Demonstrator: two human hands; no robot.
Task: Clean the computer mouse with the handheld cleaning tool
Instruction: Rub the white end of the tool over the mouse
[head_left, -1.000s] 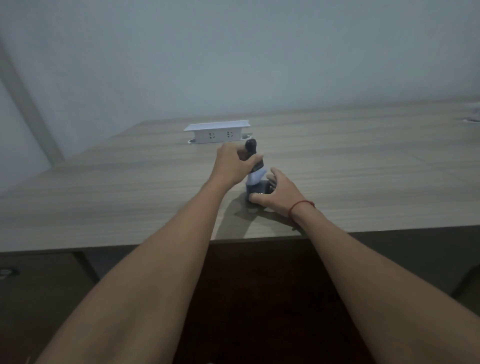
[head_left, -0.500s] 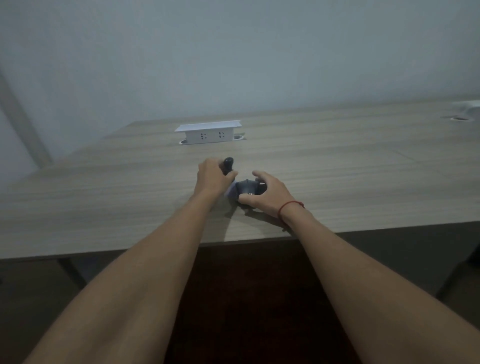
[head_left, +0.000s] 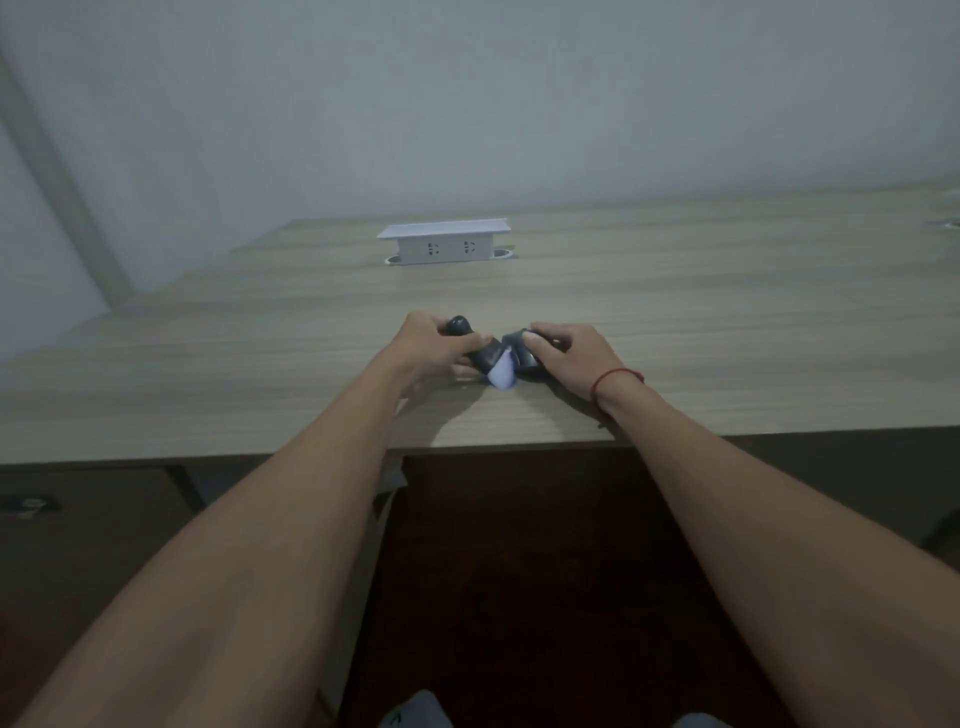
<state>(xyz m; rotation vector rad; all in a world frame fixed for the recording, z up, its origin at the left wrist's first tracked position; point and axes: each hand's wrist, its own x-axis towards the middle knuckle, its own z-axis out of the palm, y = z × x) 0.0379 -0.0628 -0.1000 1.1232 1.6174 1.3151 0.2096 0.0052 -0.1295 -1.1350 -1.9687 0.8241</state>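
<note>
two hands are busy near the worktop edge: left hand grips the cleaning tool, its pale tip against the mouse held by the right hand; cleaning looks underway, unfinished.

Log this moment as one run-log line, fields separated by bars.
left hand: grips cleaning tool, pale head down | right hand: steadies mouse on desk | tool head at mouse's left side | step: wiping underway

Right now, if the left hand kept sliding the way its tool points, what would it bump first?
The left hand aims the cleaning tool rightward, so it would probably meet the computer mouse first, held by the right hand. They already look touching, though depth is unclear.
</note>
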